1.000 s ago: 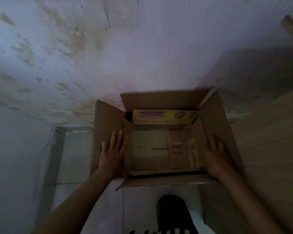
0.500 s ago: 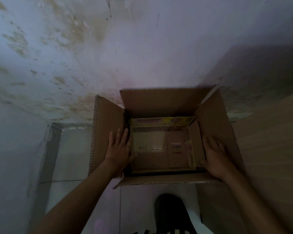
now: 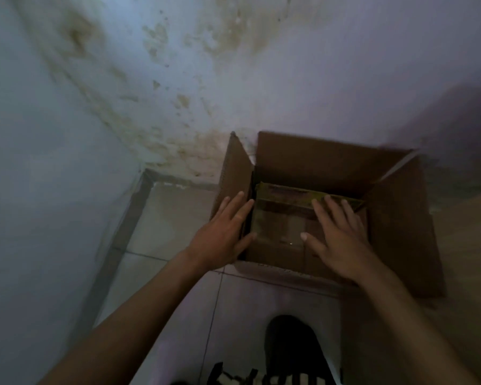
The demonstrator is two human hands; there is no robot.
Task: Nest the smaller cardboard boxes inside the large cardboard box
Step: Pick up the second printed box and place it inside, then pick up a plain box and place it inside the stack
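We see the large cardboard box (image 3: 395, 218) at right of centre in the frame, flaps up, standing on the tiled floor (image 3: 164, 218) against a stained wall (image 3: 178, 79). A smaller cardboard box (image 3: 283, 215) with a yellow printed edge sits inside it. Our left hand (image 3: 222, 234) lies flat on the left flap, fingers (image 3: 235, 202) spread — our right hand (image 3: 342, 240) rests open on the smaller box, fingers spread too, gripping nothing.

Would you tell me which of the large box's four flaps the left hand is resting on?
The left hand lies on the left side flap of the large cardboard box; the far, right and near flaps go untouched by it.
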